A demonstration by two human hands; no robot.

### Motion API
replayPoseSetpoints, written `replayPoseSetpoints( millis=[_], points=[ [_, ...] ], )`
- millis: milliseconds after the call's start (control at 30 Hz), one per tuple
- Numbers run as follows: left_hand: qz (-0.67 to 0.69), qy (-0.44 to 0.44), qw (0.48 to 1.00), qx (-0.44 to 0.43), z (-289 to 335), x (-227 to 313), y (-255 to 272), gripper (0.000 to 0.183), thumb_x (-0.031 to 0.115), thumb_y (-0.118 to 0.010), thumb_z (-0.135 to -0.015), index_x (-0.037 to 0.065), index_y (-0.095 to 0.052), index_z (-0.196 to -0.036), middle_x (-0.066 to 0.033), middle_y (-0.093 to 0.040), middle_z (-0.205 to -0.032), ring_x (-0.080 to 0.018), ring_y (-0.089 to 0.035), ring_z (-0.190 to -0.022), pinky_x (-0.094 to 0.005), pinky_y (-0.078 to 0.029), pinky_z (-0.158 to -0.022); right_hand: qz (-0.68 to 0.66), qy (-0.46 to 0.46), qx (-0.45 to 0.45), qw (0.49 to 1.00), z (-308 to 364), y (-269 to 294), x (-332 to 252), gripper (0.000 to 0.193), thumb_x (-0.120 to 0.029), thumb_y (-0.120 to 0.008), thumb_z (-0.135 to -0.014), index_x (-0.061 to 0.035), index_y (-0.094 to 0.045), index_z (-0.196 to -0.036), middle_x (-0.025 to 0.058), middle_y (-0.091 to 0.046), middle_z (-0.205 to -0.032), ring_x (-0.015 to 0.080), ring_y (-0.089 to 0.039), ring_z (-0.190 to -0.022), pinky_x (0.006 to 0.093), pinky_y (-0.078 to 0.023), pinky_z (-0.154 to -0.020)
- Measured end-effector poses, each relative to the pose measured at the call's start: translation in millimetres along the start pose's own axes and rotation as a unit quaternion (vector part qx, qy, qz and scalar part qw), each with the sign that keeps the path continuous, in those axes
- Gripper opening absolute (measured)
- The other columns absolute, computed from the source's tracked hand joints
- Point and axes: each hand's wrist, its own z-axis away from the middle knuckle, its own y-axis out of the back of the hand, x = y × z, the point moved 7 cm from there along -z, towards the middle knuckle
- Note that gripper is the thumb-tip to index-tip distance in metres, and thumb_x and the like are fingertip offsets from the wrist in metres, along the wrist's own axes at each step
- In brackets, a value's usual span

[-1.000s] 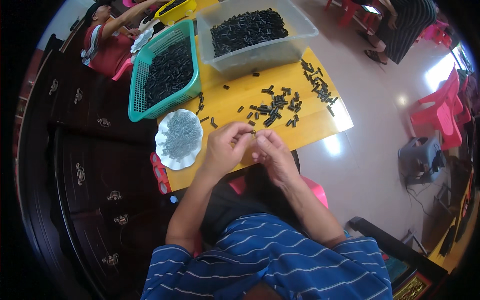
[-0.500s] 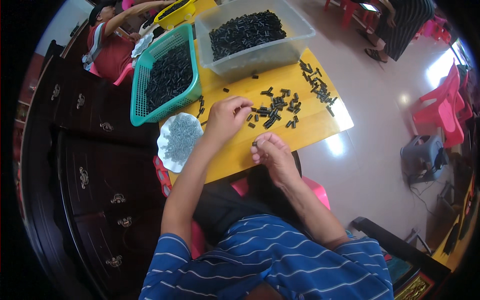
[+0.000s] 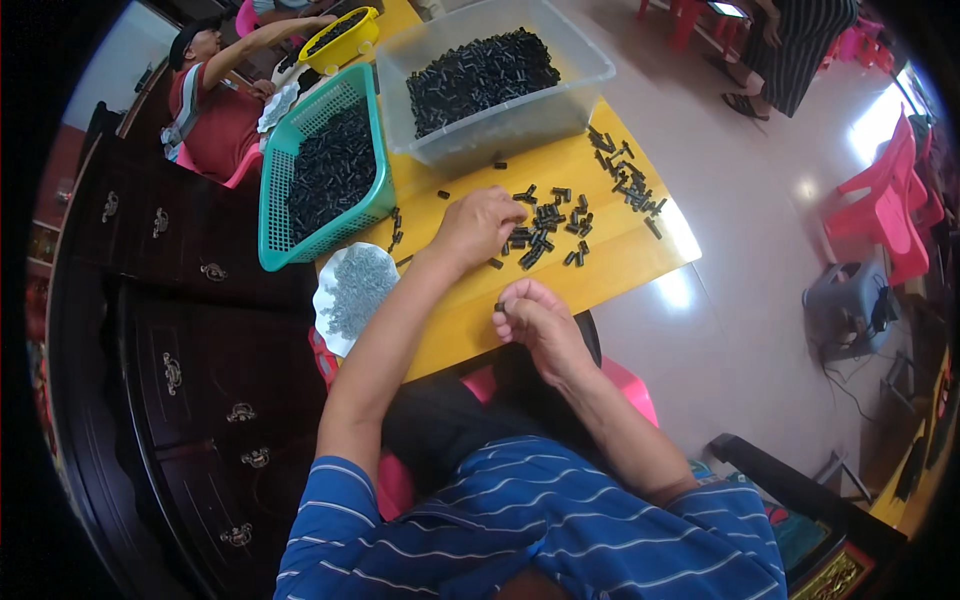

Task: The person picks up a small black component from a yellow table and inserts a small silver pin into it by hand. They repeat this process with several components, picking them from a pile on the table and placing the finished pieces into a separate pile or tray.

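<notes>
Fingers of our right hand (image 3: pixel 545 325) are alone pinching 1 black tube (image 3: pixel 499 307); our left hand (image 3: pixel 475 230), grip unclear, is now reaching scattered tubes (image 3: pixel 546 214).

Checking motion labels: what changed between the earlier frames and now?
The left hand parted from the right hand and moved forward to the loose black pieces. The right hand still pinches a small dark piece. The green basket, clear bin and white scalloped plate stayed put.
</notes>
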Motion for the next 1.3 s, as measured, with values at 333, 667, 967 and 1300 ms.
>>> replayPoseSetpoints(
  millis=[333,667,967,1300],
  points=[
    [-0.061,-0.013,0.998,-0.005,0,1,-1,0.008,0.015,-0.065,-0.089,0.008,-0.066,-0.087,-0.01,-0.065,-0.088,-0.0322,-0.064,-0.087,-0.0441,-0.052,-0.074,0.013,-0.006,0.0,1.0,2,-2,0,0.007,-0.014,-0.06,-0.096,-0.0083,-0.061,-0.099,0.0017,-0.066,-0.086,0.0085,-0.06,-0.074,0.0237,-0.049,-0.071],
    [-0.032,0.027,0.999,0.025,16,17,24,0.009,0.015,-0.062,-0.092,0.006,-0.061,-0.095,-0.0124,-0.064,-0.093,-0.0349,-0.063,-0.091,-0.0462,-0.05,-0.077,0.005,-0.011,-0.002,1.0,2,-3,3,0.006,-0.013,-0.059,-0.096,-0.0085,-0.061,-0.1,0.0017,-0.066,-0.085,0.0084,-0.06,-0.073,0.0235,-0.049,-0.07],
    [0.077,0.075,0.993,0.045,72,55,61,0.009,0.012,-0.061,-0.093,0.004,-0.058,-0.096,-0.0132,-0.064,-0.093,-0.0347,-0.063,-0.091,-0.0441,-0.049,-0.078,0.061,-0.002,0.016,0.998,3,1,1,0.011,-0.014,-0.059,-0.097,-0.0069,-0.064,-0.103,0.0012,-0.065,-0.085,0.0081,-0.059,-0.073,0.0231,-0.049,-0.071],
    [0.042,0.035,0.998,0.02,101,74,65,0.009,0.009,-0.063,-0.091,0.004,-0.058,-0.096,-0.0131,-0.063,-0.092,-0.0343,-0.063,-0.092,-0.0443,-0.051,-0.075,0.137,0.038,0.01,0.99,2,-6,1,0.018,-0.023,-0.06,-0.103,-0.0056,-0.064,-0.105,0.0002,-0.065,-0.089,0.0072,-0.06,-0.081,0.0231,-0.049,-0.076]
  ],
)
